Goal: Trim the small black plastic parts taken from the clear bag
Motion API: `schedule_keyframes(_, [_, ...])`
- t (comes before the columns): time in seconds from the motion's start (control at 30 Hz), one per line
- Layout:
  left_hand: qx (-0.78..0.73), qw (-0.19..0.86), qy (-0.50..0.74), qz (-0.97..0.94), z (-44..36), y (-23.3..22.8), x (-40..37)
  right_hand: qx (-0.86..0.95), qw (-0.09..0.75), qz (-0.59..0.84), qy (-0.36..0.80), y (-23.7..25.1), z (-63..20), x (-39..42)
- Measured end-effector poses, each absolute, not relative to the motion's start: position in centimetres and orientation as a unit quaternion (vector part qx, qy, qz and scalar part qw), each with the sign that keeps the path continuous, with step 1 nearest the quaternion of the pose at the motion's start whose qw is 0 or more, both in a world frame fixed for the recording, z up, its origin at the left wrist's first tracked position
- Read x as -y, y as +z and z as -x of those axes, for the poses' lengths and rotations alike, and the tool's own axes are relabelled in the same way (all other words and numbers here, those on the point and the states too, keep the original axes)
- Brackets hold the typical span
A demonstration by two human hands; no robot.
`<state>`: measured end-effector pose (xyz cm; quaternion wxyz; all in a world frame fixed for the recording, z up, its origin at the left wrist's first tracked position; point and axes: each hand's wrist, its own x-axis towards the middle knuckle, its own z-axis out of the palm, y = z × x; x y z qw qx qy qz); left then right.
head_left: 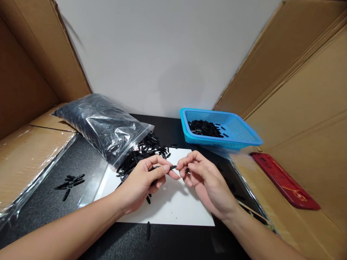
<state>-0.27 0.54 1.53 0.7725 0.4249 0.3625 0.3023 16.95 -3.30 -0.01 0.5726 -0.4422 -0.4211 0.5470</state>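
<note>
Hands meet over the white sheet point(173, 206) on the bench point(81, 162): your left hand point(143, 180) pinches a small black piece point(172, 167) at its fingertips, and your right hand point(203, 177) has its fingers closed on the piece's other end. Behind the sheet, loose black pieces point(143, 150) spill from a clear bag point(100, 124). A blue basket point(244, 135) sits beyond the sheet's far right corner.

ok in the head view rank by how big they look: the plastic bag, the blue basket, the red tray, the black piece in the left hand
1. plastic bag
2. blue basket and red tray: look close in size, and the tray is nearer, so unranked
3. black piece pinched by the left hand
</note>
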Motion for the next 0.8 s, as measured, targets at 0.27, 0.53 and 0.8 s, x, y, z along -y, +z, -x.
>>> schedule_keyframes(0.27, [-0.353,0.757,0.291,-0.467,0.47,1.02,-0.41,0.613,0.498,0.504,0.349,-0.13,-17.02,3.93])
schedule_keyframes(0.53, [-0.354,0.781,0.296,-0.421,0.27,1.65,-0.47,0.565,0.524,0.533,0.350,0.03,-17.19,3.67])
schedule_keyframes(0.8, [-0.344,0.794,0.293,-0.406,0.19,1.33,-0.23,0.496,0.552,0.516,0.428,-0.24,-17.16,3.38])
